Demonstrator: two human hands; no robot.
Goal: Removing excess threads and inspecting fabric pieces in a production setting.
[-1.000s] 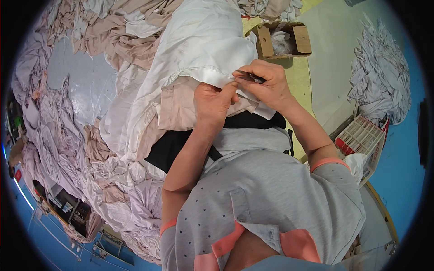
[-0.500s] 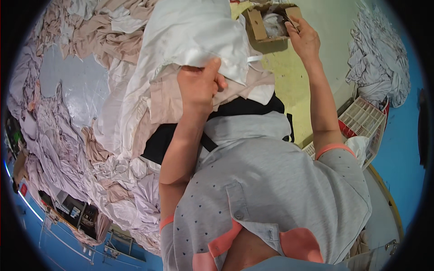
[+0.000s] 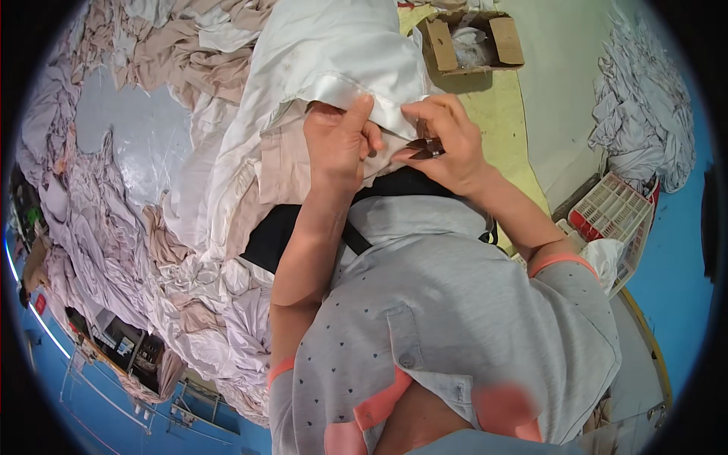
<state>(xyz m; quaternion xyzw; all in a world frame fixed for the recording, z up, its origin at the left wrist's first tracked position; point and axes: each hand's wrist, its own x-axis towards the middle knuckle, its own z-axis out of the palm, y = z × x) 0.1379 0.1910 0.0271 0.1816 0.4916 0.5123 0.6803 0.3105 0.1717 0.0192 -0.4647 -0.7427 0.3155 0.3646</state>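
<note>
A white, silky garment [image 3: 334, 49] drapes toward me, its smooth hem band facing up. My left hand [image 3: 336, 148] pinches that hem, thumb on top and the other fingers curled beneath. Just to the right, my right hand [image 3: 456, 148] is closed around small dark thread snips [image 3: 423, 149], their blades pointing left below the hem. Its forefinger and thumb reach the right end of the white hem. Under the white cloth lies a beige garment [image 3: 284, 168], partly over my lap.
An open cardboard box [image 3: 506, 40] with clear plastic inside stands at the far right of the yellow surface [image 3: 504, 114]. Beige and lilac cloth heaps [image 3: 114, 220] cover the left. Toward the right are a grey cloth pile [image 3: 644, 98] and a slatted plastic crate [image 3: 610, 208].
My right hand has come from the cardboard box down and left to the white hem, now with the snips in it. My left hand keeps its pinch on the cloth.
</note>
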